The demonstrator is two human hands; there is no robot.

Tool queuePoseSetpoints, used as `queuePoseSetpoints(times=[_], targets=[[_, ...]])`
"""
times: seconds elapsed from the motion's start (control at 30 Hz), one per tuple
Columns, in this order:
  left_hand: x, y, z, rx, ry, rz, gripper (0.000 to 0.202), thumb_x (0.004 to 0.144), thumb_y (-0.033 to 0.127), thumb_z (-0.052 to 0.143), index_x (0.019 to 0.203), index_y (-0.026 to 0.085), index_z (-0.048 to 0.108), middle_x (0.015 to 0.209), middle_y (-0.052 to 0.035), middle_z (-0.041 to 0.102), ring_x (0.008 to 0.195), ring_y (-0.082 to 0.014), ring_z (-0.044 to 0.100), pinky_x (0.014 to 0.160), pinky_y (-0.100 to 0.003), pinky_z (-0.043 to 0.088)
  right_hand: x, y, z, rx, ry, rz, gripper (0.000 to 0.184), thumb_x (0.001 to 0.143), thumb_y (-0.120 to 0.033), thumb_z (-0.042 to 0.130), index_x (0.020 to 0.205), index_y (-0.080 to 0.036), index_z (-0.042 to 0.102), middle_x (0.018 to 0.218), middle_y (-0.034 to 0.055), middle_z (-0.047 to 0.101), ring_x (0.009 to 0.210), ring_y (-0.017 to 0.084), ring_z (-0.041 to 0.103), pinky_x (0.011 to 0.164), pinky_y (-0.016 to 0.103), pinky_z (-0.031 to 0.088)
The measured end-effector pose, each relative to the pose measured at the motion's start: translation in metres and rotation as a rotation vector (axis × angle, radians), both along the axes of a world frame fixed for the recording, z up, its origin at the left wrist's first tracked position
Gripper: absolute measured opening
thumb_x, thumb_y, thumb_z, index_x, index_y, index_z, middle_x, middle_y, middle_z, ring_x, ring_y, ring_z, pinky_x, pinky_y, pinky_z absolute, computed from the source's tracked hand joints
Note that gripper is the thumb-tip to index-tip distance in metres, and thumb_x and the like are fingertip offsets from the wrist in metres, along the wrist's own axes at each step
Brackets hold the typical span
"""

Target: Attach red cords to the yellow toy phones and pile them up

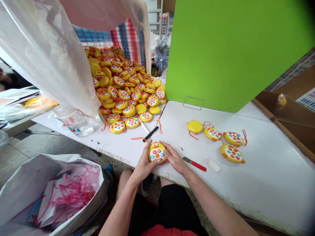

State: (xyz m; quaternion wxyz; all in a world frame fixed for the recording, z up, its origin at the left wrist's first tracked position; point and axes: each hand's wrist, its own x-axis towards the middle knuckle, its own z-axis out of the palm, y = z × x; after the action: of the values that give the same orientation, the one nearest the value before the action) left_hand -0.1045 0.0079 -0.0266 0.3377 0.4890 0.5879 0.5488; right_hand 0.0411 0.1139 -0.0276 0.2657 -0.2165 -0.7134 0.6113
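A yellow duck-shaped toy (157,152) with coloured buttons rests at the near edge of the white table (258,173). My left hand (143,164) grips its left side, fingers curled round it. From the right, my right hand (173,158) holds the same toy, thumb and fingers pressed on it. A big heap of the same yellow toys (120,82) lies at the back left. Several more toys (221,137) with red cords lie apart to the right.
A black pen (151,133) lies just beyond the toy; a red-handled cutter (195,164) and a white piece (212,165) lie to its right. A green board (228,49) stands behind. A clear jar (73,120) sits left. A white bag (56,190) holds pink cord scraps.
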Motion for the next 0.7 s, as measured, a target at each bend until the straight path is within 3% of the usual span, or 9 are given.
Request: queuePoseSetpoints(times=[0.07, 0.2, 0.37, 0.43, 0.57, 0.7], targets=[[-0.001, 0.002, 0.000, -0.016, 0.011, 0.020, 0.075, 0.084, 0.042, 0.059, 0.145, 0.021, 0.021, 0.146, -0.0113, 0.033, 0.131, -0.0257, 0.038, 0.109, -0.040, 0.033, 0.001, 0.000, 0.004, -0.003, -0.002, 0.007, 0.047, 0.094, -0.048, 0.042, 0.135, -0.025, 0.045, 0.139, 0.0062, 0.048, 0.128, 0.022, 0.044, 0.109, 0.041, 0.034], [0.000, 0.007, -0.002, -0.042, -0.080, 0.090, 0.051, 0.091, 0.044, 0.045, 0.136, 0.020, 0.035, 0.131, -0.0098, 0.048, 0.118, -0.0228, 0.049, 0.103, -0.039, 0.039, 0.001, -0.003, 0.005, -0.062, 0.030, 0.065, 0.052, 0.091, -0.050, 0.048, 0.137, -0.025, 0.043, 0.140, 0.0069, 0.046, 0.127, 0.023, 0.044, 0.107, 0.040, 0.037], [0.001, 0.007, 0.000, -0.023, -0.096, 0.083, 0.055, 0.092, 0.048, 0.041, 0.138, 0.019, 0.031, 0.136, -0.0106, 0.044, 0.122, -0.0228, 0.047, 0.106, -0.040, 0.036, -0.001, -0.005, -0.006, -0.118, 0.048, 0.085, 0.090, 0.072, -0.041, 0.076, 0.146, -0.026, 0.026, 0.148, 0.0079, 0.035, 0.130, 0.025, 0.041, 0.106, 0.040, 0.039], [0.000, 0.004, 0.000, -0.019, -0.077, 0.070, 0.057, 0.094, 0.050, 0.033, 0.141, 0.019, 0.028, 0.143, -0.0105, 0.037, 0.131, -0.0228, 0.038, 0.112, -0.040, 0.028, -0.002, -0.004, -0.009, -0.117, 0.057, 0.092, 0.085, 0.077, -0.039, 0.072, 0.146, -0.026, 0.025, 0.149, 0.0076, 0.034, 0.131, 0.024, 0.040, 0.108, 0.040, 0.036], [-0.003, -0.001, -0.001, 0.015, -0.084, 0.017, 0.062, 0.094, 0.056, 0.024, 0.145, 0.021, 0.024, 0.152, -0.0085, 0.027, 0.140, -0.0239, 0.023, 0.116, -0.040, 0.020, -0.003, -0.002, -0.009, -0.069, 0.085, 0.058, 0.058, 0.086, -0.039, 0.059, 0.139, -0.026, 0.039, 0.143, 0.0065, 0.042, 0.129, 0.023, 0.042, 0.108, 0.040, 0.036], [-0.001, -0.001, -0.004, 0.010, -0.126, -0.066, 0.093, 0.079, 0.052, 0.063, 0.148, 0.022, 0.009, 0.148, -0.0127, 0.030, 0.130, -0.0292, 0.039, 0.108, -0.042, 0.035, -0.003, -0.002, -0.005, -0.085, 0.097, 0.059, 0.056, 0.086, -0.040, 0.060, 0.137, -0.026, 0.041, 0.140, 0.0058, 0.046, 0.126, 0.022, 0.046, 0.106, 0.039, 0.039]])
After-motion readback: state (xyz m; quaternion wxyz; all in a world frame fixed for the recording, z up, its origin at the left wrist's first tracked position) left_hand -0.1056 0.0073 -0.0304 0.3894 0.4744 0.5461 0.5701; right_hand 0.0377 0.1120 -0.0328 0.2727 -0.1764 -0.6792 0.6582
